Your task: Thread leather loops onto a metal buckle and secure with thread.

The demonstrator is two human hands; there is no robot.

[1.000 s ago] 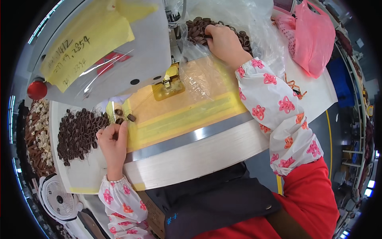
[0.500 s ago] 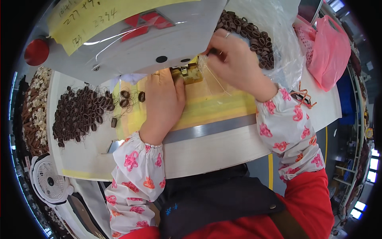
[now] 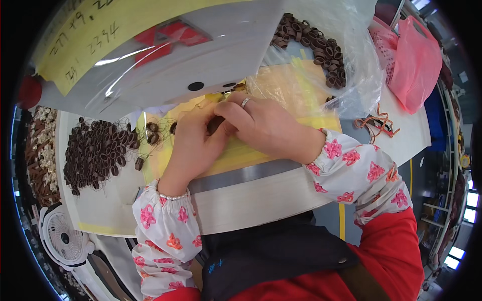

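Observation:
My two hands meet in front of the sewing machine (image 3: 175, 70), over the yellow-taped work plate. Between the fingertips a small dark brown piece (image 3: 216, 123) shows, in colour like the loops on the table; most of it is hidden. My left hand (image 3: 196, 138) is closed on it from the left, with thumb and fingers bent together. From the right, my right hand (image 3: 266, 125), a ring on one finger, pinches at the same piece. The machine's needle area lies just beyond the fingers, mostly covered by the machine head.
To the left lies a heap of brown loops with loose threads (image 3: 98, 153); a few sit nearer my left hand. More brown loops (image 3: 329, 52) rest on a clear plastic bag (image 3: 359, 60) at the far right. Beside them are scissors (image 3: 379, 125) and a pink bag (image 3: 414, 65). A white fan (image 3: 64, 236) stands lower left.
My right hand has come left and nearer, from the machine's right side to my left hand. My left hand has drawn back slightly, and its fingers are now bent around the brown piece.

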